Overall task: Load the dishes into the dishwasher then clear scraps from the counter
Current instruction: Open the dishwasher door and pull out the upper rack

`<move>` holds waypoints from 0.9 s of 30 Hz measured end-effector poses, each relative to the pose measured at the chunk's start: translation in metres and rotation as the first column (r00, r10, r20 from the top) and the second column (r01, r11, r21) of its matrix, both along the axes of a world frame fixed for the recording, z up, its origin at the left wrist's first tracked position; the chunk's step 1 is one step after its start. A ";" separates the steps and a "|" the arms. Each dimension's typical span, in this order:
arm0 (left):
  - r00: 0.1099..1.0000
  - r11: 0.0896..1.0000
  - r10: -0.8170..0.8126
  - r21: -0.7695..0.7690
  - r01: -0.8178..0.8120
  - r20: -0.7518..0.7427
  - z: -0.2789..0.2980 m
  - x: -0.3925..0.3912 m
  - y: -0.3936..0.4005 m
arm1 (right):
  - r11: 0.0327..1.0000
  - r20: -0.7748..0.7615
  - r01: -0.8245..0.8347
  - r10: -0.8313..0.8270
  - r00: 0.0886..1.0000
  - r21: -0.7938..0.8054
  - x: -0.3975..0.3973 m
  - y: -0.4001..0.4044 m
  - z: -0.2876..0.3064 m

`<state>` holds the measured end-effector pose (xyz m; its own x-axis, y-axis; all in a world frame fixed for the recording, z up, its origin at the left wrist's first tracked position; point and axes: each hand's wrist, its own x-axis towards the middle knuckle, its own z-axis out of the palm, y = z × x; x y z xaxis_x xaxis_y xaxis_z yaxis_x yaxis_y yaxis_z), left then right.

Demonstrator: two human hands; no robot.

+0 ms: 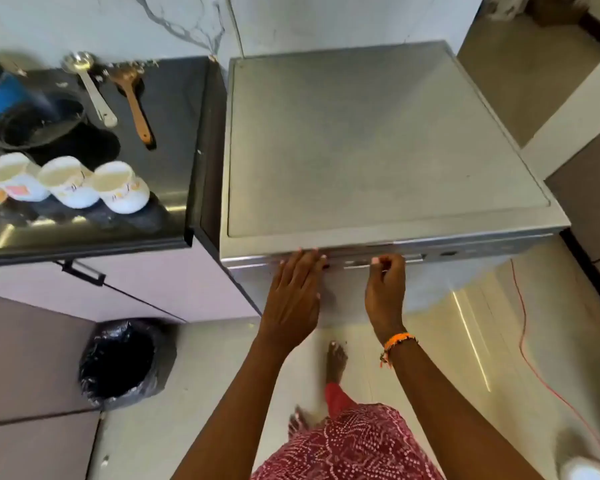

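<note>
dishwasher point(378, 140): brushed matt metal. worktop point(174, 109) left: dark, glossy. cups point(94, 183): glazed ceramic. bin liner point(125, 362): crinkled glossy plastic.

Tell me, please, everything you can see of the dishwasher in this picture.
The dishwasher is a freestanding silver-grey box, metal by its look, with a flat matte top panel inside a raised rim. It stands on the pale floor, right beside the dark counter, its back near the marbled wall. Its door looks closed. Along the top front edge runs a control strip with a recessed handle. The left hand rests flat against the front edge; the right hand curls its fingers at the handle.
</note>
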<state>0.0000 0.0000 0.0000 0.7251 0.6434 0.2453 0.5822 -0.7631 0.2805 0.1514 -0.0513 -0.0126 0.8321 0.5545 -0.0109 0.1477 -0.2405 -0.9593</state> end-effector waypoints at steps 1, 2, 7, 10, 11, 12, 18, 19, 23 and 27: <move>1.000 1.000 0.008 -0.030 -0.008 -0.009 -0.003 -0.001 -0.005 | 0.999 -0.180 0.032 -0.030 0.983 0.007 0.001 -0.001 -0.006; 1.000 0.999 0.014 -0.045 -0.014 -0.003 -0.006 -0.002 -0.007 | 0.999 -0.348 0.043 -0.031 0.937 0.025 0.001 -0.001 -0.005; 0.994 0.990 0.028 -0.137 -0.043 -0.107 -0.015 -0.009 -0.030 | 0.960 -0.740 0.152 0.075 0.668 0.235 0.030 0.003 -0.009; 0.991 0.985 0.032 -0.166 -0.053 -0.126 -0.011 -0.005 -0.041 | 0.915 -0.787 0.205 0.166 0.594 0.348 0.043 0.006 -0.011; 0.991 0.983 0.038 -0.173 -0.060 -0.129 -0.010 -0.004 -0.046 | 0.919 -0.791 0.200 0.163 0.590 0.339 0.045 0.005 -0.013; 0.991 0.982 0.046 -0.175 -0.067 -0.122 -0.008 -0.002 -0.049 | 0.923 -0.791 0.193 0.161 0.590 0.332 0.046 0.005 -0.013; 0.988 0.978 0.099 -0.171 -0.118 -0.118 -0.003 0.005 -0.078 | 0.944 -0.764 0.085 0.202 0.613 0.318 0.047 0.001 -0.006; 0.987 0.977 0.097 -0.179 -0.120 -0.130 -0.003 0.006 -0.083 | 0.945 -0.761 0.067 0.216 0.611 0.322 0.047 0.001 -0.006; 0.983 0.970 0.134 -0.188 -0.157 -0.126 -0.006 0.005 -0.097 | 0.979 -0.774 0.063 0.113 0.623 0.193 0.043 0.000 0.001; 0.972 0.956 0.200 -0.193 -0.221 -0.121 -0.010 0.006 -0.104 | 0.967 -0.781 0.253 -0.173 0.601 -0.019 0.013 -0.037 0.000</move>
<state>0.0058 -0.1043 -0.0096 0.5821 0.8127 0.0270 0.7561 -0.5531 0.3499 0.1642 -0.0879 -0.0124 0.6320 0.3944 -0.6671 -0.6997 -0.0796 -0.7100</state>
